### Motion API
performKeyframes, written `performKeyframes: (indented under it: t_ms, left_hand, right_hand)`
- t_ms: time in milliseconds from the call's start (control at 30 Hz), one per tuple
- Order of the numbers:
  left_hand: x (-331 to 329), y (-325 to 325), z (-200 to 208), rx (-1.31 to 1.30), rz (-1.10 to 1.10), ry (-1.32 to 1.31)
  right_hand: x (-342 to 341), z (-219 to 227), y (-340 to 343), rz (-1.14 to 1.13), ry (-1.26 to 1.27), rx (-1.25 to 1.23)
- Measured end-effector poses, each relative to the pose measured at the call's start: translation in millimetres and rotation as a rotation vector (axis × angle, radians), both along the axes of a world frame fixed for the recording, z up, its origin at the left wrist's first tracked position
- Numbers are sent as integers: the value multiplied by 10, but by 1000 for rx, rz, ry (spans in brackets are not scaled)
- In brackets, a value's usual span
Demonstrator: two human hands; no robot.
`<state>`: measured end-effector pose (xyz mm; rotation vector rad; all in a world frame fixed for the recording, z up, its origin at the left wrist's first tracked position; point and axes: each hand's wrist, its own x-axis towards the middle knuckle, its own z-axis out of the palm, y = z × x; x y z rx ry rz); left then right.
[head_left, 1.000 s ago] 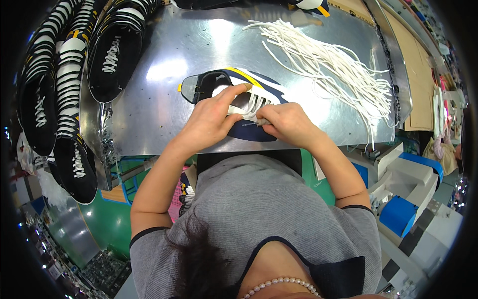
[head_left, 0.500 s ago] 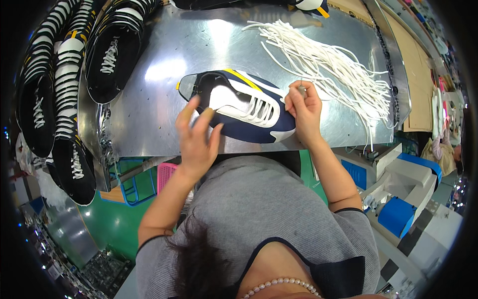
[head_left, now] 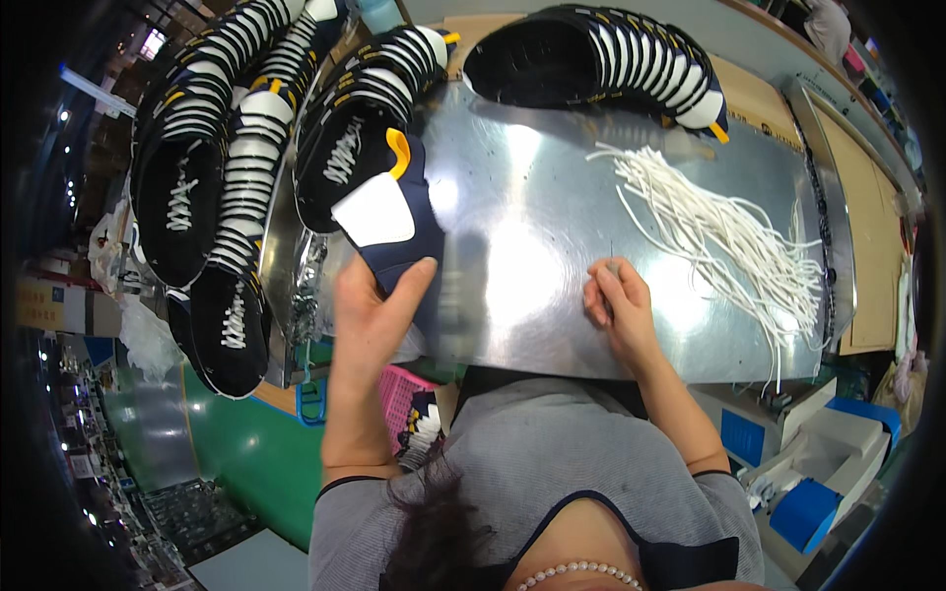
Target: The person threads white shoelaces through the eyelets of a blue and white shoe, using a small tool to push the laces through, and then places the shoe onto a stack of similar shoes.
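My left hand [head_left: 367, 317] is closed on a navy shoe upper [head_left: 422, 212], lifted at the left side of the metal table. The upper's white heel patch and yellow pull loop face up, and its far end is blurred. Just behind it lies a row of nested shoe uppers [head_left: 389, 87], partly covered by the held one. My right hand [head_left: 623, 300] is closed over the table's near middle, with a small thin-tipped tool [head_left: 613, 262] in its fingers. Most of that tool is hidden. To its right a bundle of white shoelaces [head_left: 714, 231] is spread out.
More nested shoe uppers [head_left: 251, 163] line the far left, and another row [head_left: 631, 64] lies along the back of the metal table [head_left: 532, 325]. A pink basket [head_left: 399, 394] stands below the near edge. Blue and white boxes [head_left: 803, 458] are at the lower right.
The shoe upper has left the tabletop and gone to the left in my left hand, turned heel up. My right hand has let go of its toe and keeps the small tool. The view has shifted.
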<state>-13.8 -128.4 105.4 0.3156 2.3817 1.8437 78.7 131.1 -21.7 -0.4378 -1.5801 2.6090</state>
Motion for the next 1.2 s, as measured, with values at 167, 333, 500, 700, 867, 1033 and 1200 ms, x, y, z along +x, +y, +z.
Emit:
performKeyframes:
  t_ms: [167, 333, 500, 700, 867, 1033, 1200]
  left_hand:
    - [-1547, -288, -742, -1213, 112, 577]
    - [-2369, -91, -1431, -1192, 331, 539]
    - [-1354, 360, -1249, -559, -5, 781]
    - [-2197, 2153, -1218, -92, -350, 344]
    - [-2436, 3090, -900, 262, -445, -234]
    - [-1797, 2790, -767, 299, -391, -173]
    - [-1378, 2202, -1131, 330, -279, -45]
  right_hand:
    - [36, 13, 173, 18, -77, 89]
    - [-48, 370, 461, 33, -92, 294]
    - [-472, 448, 1750, -437, -19, 564]
    - [-1772, 159, 3462, -770, -41, 1150]
    - [-2104, 422, 3204, -232, -190, 936]
    - [-1966, 446, 3133, -168, 152, 775]
    - [-2164, 301, 2803, 33, 188, 1100]
